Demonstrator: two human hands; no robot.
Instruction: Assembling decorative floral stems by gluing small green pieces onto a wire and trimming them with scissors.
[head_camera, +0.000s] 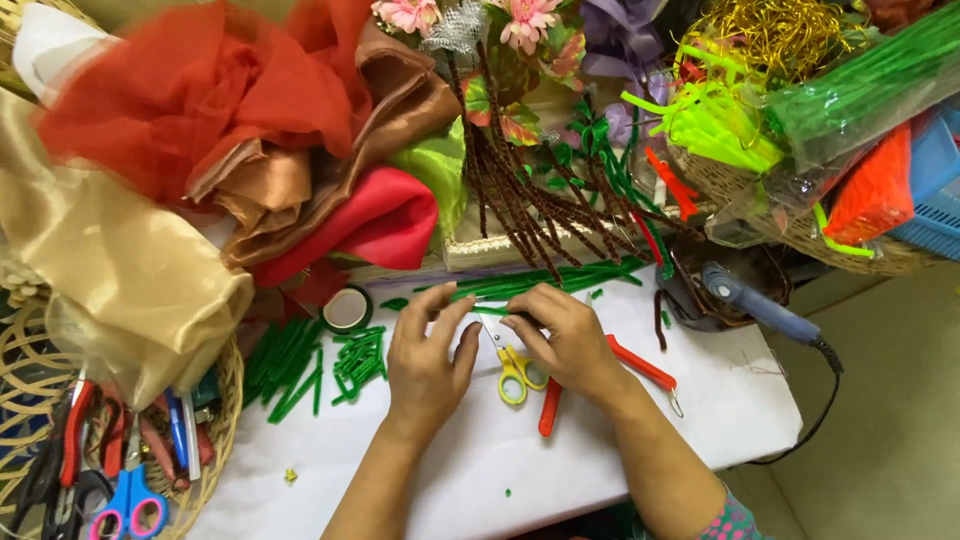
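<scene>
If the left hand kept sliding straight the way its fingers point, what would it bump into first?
The left hand points up the table, so it would probably meet the bundle of long green sticks first, just past the piece it pinches. Depth is hard to judge.

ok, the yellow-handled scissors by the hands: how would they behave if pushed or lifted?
The yellow-handled scissors lie flat on the white table, so they would probably slide, not roll. Small, so likely light. The blades sit under the right hand, so a push may snag there.

- I see red, gold and brown fabric (230, 130) heaped at left.
- A glue gun (760, 305) lies right.
- A wicker basket (215, 420) holds blue-handled scissors (128, 500).
</scene>
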